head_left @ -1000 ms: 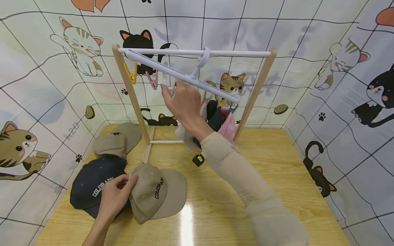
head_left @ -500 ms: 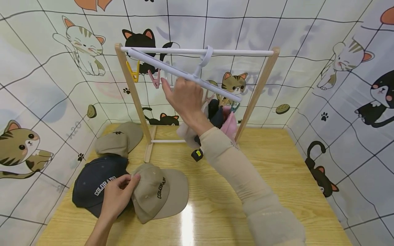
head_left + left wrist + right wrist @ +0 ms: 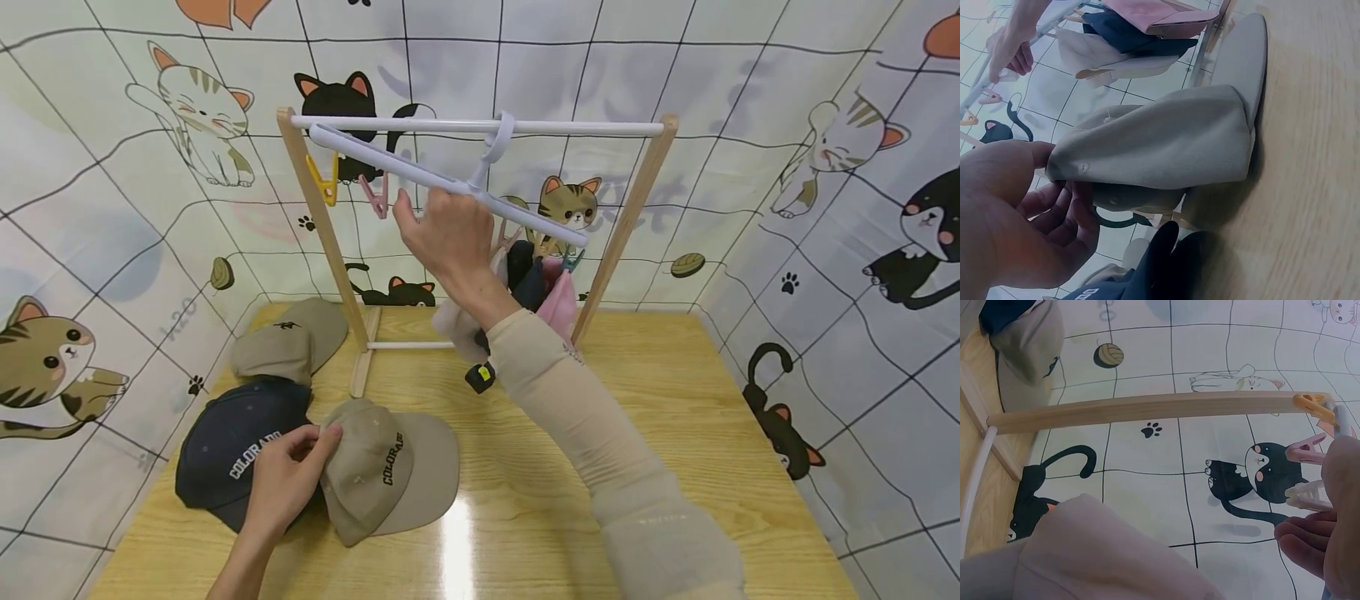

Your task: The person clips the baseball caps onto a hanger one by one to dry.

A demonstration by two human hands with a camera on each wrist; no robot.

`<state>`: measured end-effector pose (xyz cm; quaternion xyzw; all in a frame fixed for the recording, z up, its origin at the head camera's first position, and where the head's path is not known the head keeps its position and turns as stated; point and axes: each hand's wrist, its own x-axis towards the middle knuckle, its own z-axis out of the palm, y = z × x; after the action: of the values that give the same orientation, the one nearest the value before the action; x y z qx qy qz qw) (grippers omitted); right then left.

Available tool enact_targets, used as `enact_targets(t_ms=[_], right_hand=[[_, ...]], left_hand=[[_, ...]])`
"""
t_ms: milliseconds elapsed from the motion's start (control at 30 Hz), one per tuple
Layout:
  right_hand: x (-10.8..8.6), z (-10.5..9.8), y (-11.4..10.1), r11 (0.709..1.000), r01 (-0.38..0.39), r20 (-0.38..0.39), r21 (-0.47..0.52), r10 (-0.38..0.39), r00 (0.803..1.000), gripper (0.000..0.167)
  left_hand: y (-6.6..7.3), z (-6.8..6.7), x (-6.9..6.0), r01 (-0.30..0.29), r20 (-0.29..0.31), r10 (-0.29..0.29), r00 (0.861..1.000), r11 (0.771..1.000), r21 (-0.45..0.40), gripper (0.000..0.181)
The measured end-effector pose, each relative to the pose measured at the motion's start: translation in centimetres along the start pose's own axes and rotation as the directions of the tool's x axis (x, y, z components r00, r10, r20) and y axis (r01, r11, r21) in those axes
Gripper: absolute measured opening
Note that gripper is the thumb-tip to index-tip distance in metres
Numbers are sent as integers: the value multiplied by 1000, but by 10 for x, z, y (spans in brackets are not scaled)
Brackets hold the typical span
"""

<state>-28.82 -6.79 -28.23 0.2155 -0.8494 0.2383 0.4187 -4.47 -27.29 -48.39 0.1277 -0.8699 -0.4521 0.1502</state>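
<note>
Over the last second, the left hand (image 3: 288, 471) has stayed put, thumb and fingertips pinching the crown of the beige cap (image 3: 367, 471), which lies toward the left edge of the table (image 3: 690, 400), right beside the navy cap (image 3: 221, 437). The right hand (image 3: 453, 242) has risen slightly to overlap the hanger (image 3: 360, 152) in the head view, now mostly hiding the white clip (image 3: 1309, 496) there (whether it pinches that, I cannot tell). The beige cap is soft woven cloth with a broad, rounded brim; the khaki cap (image 3: 270, 354) slumps by the back left corner. Smooth, pale plastic forms the tilted hanger; the table is glossy wood grain.
</note>
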Motion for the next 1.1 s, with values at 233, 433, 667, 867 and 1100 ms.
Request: enact_targets(t_ms=[233, 433, 667, 867, 1100], right_hand=[[-3, -1, 4, 994, -45, 15, 99, 44, 999, 53], [-5, -4, 4, 990, -47, 52, 133, 40, 998, 52], [-8, -6, 4, 993, -42, 108, 114, 29, 994, 53], [-9, -8, 7, 995, -33, 131, 94, 21, 991, 49], [-9, -11, 9, 993, -19, 184, 119, -3, 983, 50]], left_hand=[[8, -1, 3, 39, 63, -32, 998, 992, -121, 25], [21, 0, 10, 71, 93, -53, 994, 978, -195, 30], [40, 2, 17, 17, 81, 3, 997, 968, -249, 26], [53, 5, 26, -39, 59, 56, 997, 965, -260, 24], [71, 8, 40, -77, 36, 91, 995, 955, -286, 27]])
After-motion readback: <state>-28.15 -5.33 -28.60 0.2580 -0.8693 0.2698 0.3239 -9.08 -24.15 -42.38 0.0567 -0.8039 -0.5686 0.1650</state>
